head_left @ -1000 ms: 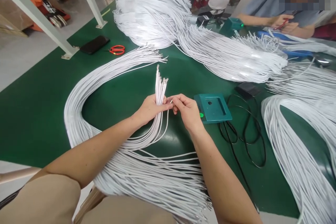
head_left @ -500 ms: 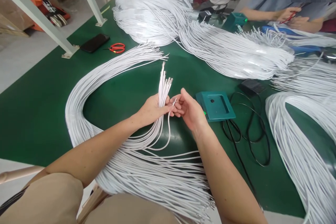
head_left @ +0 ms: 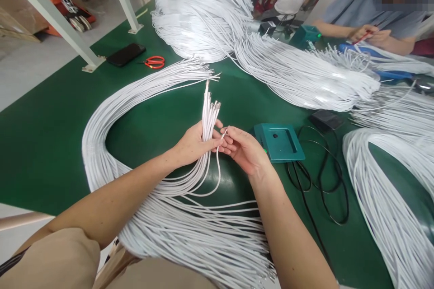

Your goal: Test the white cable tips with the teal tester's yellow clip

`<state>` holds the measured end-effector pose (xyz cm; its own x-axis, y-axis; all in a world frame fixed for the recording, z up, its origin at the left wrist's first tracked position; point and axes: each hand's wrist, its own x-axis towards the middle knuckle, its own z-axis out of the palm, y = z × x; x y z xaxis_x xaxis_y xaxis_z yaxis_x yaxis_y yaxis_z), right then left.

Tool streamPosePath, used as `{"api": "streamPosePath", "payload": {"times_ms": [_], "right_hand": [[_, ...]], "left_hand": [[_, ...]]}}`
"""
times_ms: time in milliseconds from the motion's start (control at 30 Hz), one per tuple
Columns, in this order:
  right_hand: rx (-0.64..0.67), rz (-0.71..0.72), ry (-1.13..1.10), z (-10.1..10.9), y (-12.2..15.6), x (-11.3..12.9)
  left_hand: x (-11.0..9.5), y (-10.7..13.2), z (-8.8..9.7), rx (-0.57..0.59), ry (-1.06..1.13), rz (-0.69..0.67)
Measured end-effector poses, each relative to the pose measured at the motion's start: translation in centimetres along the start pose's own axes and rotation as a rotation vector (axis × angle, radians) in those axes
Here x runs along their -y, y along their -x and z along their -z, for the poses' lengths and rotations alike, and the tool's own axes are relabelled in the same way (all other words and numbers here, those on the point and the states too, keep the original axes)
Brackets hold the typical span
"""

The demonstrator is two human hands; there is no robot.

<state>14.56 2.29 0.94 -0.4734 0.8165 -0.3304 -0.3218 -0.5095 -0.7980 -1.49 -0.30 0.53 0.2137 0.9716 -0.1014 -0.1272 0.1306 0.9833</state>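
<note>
My left hand [head_left: 195,144] is closed around a small bunch of white cables [head_left: 207,122], their metallic-looking ends pointing up and away from me. One single white cable [head_left: 218,167] stands apart from the bunch and curves up between my hands. Its stripped-looking tip is pinched by the thumb and fingers of my right hand [head_left: 246,146]; the exact grip is partly hidden. Behind and below my hands, a large loop of white cables [head_left: 93,144] bends across the table, with many loose ends [head_left: 230,235] lying near my body.
A teal device with a square recess [head_left: 280,142] and black cords [head_left: 339,203] lie right of my hand. Red-handled scissors [head_left: 155,62] and a black phone [head_left: 126,54] rest far left. Big white cable bundles [head_left: 200,13] cover the back. A co-worker [head_left: 366,13] handles something red across the table.
My right thumb has come down from a raised position onto the single cable's tip. My left hand keeps its hold on the bunch. The view has shifted slightly.
</note>
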Motion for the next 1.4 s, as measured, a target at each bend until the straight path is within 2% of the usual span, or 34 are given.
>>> {"api": "streamPosePath", "payload": {"times_ms": [133, 267, 333, 433, 533, 667, 833, 1000, 1400], "right_hand": [[-0.093, 0.171, 0.208, -0.4, 0.4, 0.2], [-0.225, 0.332, 0.561, -0.6, 0.5, 0.0], [-0.298, 0.453, 0.847, -0.6, 0.5, -0.4], [-0.368, 0.691, 1.425, -0.6, 0.5, -0.8], [-0.277, 0.761, 1.806, -0.3, 0.6, -0.5], [-0.211, 0.682, 1.898, 1.3, 0.8, 1.2], [-0.083, 0.548, 1.956, 3.0, 0.8, 2.5], [-0.104, 0.591, 1.965, 3.6, 0.6, 2.0], [-0.258, 0.699, 1.951, 3.9, 0.6, 1.3]], "left_hand": [[0.0, -0.1, 0.3, 0.054, 0.053, -0.023], [-0.2, -0.3, 0.5, 0.085, 0.067, 0.045], [-0.1, -0.4, 0.6, 0.080, 0.092, 0.088], [0.3, -0.7, 0.8, 0.043, 0.142, 0.149], [0.8, -1.0, 1.1, 0.014, 0.132, 0.180], [1.0, -1.2, 1.3, -0.038, 0.005, 0.186], [1.0, -1.4, 1.4, -0.031, -0.113, 0.186], [1.6, -1.6, 1.1, -0.004, -0.173, 0.176], [3.1, -1.9, 0.3, -0.082, -0.400, 0.132]]}}
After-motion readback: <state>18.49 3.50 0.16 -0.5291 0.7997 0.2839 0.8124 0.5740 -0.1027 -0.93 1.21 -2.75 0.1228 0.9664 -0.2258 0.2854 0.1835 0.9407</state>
